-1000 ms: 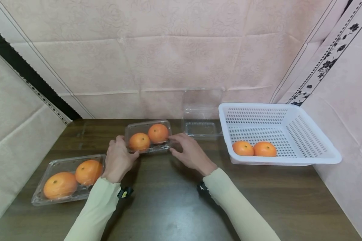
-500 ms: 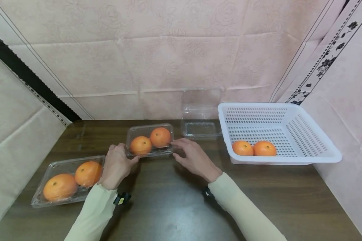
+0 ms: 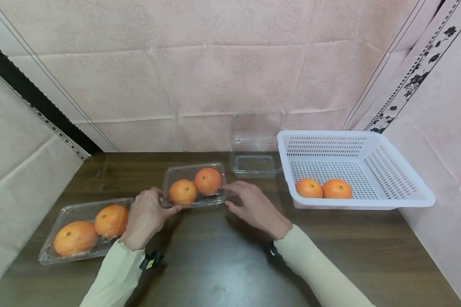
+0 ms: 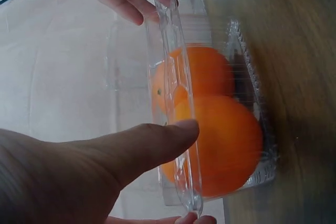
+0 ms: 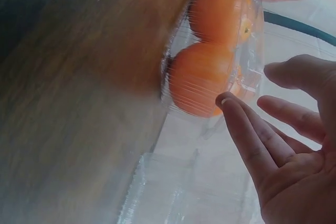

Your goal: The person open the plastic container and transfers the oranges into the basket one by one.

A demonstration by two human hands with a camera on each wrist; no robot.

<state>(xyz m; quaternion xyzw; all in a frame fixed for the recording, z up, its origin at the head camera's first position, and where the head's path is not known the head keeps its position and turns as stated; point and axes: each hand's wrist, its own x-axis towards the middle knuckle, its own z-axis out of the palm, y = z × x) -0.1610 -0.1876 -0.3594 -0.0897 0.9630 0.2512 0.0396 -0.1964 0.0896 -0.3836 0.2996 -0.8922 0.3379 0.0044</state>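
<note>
A clear plastic clamshell box with its lid down stands near the table's middle, two oranges inside. My left hand holds its left end; in the left wrist view the thumb lies on the rim seam and fingertips touch the corner. At the right end is my right hand. Its fingers are mostly straight in the right wrist view, one fingertip touching the rim and the thumb standing apart. Left of my left hand lies a larger clear box with two large oranges.
An unfolded clear clamshell box stands against the cloth backdrop. To its right, a white perforated basket has two oranges at its front left. Brown wooden tabletop extends in front of my hands.
The box with the two smaller oranges has come toward me and slightly right. Both hands moved along with it. The larger box, the unfolded box and the basket stayed put.
</note>
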